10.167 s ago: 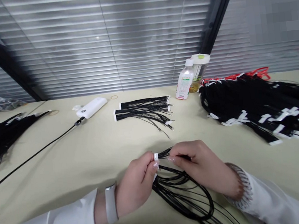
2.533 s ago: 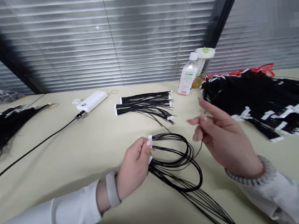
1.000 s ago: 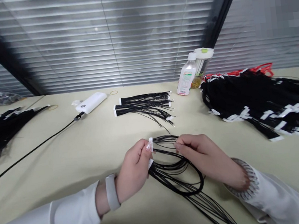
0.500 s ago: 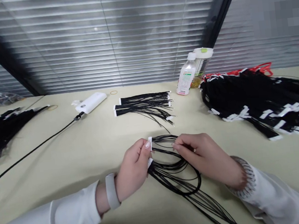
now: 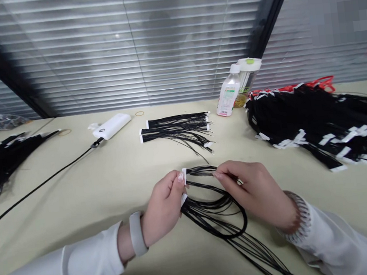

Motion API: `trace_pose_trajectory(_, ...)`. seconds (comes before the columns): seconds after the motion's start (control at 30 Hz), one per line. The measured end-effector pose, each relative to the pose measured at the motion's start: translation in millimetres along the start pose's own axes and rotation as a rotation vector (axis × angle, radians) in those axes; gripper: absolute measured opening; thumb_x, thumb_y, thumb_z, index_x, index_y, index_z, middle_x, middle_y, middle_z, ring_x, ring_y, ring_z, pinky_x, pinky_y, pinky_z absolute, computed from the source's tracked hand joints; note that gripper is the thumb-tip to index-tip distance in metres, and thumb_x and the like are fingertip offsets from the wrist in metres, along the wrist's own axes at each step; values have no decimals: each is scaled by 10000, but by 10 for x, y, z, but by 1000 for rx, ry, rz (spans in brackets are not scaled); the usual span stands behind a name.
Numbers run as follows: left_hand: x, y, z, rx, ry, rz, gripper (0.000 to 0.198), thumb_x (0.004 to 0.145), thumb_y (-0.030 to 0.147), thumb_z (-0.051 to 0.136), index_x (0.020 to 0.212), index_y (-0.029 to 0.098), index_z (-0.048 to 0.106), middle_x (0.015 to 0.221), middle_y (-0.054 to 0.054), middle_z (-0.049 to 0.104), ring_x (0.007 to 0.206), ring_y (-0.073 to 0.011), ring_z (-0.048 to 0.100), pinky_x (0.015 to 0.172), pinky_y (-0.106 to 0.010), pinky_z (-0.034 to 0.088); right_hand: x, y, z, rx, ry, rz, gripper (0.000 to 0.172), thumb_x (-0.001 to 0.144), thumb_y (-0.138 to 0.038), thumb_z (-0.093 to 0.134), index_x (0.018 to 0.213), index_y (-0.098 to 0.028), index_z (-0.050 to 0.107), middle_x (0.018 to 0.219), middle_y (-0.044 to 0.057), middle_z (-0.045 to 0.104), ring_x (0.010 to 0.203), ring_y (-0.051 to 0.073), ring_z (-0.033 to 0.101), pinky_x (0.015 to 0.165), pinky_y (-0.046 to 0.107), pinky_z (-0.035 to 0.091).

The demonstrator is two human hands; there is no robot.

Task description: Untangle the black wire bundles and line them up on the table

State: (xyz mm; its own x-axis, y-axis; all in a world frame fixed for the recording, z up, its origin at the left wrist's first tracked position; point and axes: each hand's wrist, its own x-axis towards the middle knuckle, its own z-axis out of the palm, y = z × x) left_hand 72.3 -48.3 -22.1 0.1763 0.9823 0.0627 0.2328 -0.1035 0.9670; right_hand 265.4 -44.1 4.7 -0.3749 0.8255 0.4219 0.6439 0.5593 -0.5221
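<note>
My left hand [image 5: 164, 207] is closed on the white connector [image 5: 184, 176] end of a black wire harness [image 5: 216, 202]. A second white connector [image 5: 184, 199] pokes out below the thumb. From both connectors the thin black wires run right, some looping round and others trailing to the lower right. At the right of the loop my right hand [image 5: 253, 191] pinches some of the wires between thumb and fingertips; how many is hidden by the fingers. Behind the hands lie several short black wire harnesses [image 5: 176, 127] with white connectors.
On the right is a large pile of black harnesses [image 5: 319, 119] with red wires behind it. A plastic bottle [image 5: 227, 91] and a lidded jar [image 5: 250, 73] stand beside it. Leftward lie a white power bank [image 5: 113, 126] with a black cable [image 5: 50, 175] and more harnesses [image 5: 5, 162].
My right hand has shifted very slightly right, with the wires in its pinch drawn straighter. My left hand stays in place on the connector.
</note>
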Motion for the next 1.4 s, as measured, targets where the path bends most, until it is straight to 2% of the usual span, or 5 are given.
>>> trace_pose_trajectory(0.33,0,22,-5,21,-37,15,356,915,401,343,627,195,369,543,53,371,502,-96,355,460,-214,308,0,6,16,-18,-60,-86,138,891,-150,444,810,-170,554,691,-5,585,624,102,526,597,214,385)
trace_pose_trajectory(0.83,-9,11,-33,189,-245,133,290,919,309,325,661,193,391,612,33,421,568,-116,382,556,-247,333,-38,-13,94,-59,-167,-108,212,918,-188,386,785,-175,550,699,21,583,633,135,521,581,245,385)
trace_pose_trajectory(1.07,7,-5,-9,119,-35,86,327,919,359,341,643,190,390,594,40,399,558,-112,364,530,-232,315,4,5,20,-113,-103,-125,159,831,-197,554,987,-166,552,909,71,587,818,179,543,707,289,444)
trace_pose_trajectory(1.23,18,-16,-13,106,126,58,336,930,368,335,655,188,406,598,37,414,559,-115,376,534,-234,316,-14,-62,-124,-155,156,-233,150,835,-251,549,720,-154,552,679,34,510,640,142,470,568,251,375)
trace_pose_trajectory(1.4,16,-9,-16,91,185,54,349,940,367,312,648,192,389,604,33,414,561,-118,380,544,-238,320,-9,-81,-127,27,-365,-12,414,879,-293,471,493,-176,376,463,-66,279,439,71,238,436,230,219)
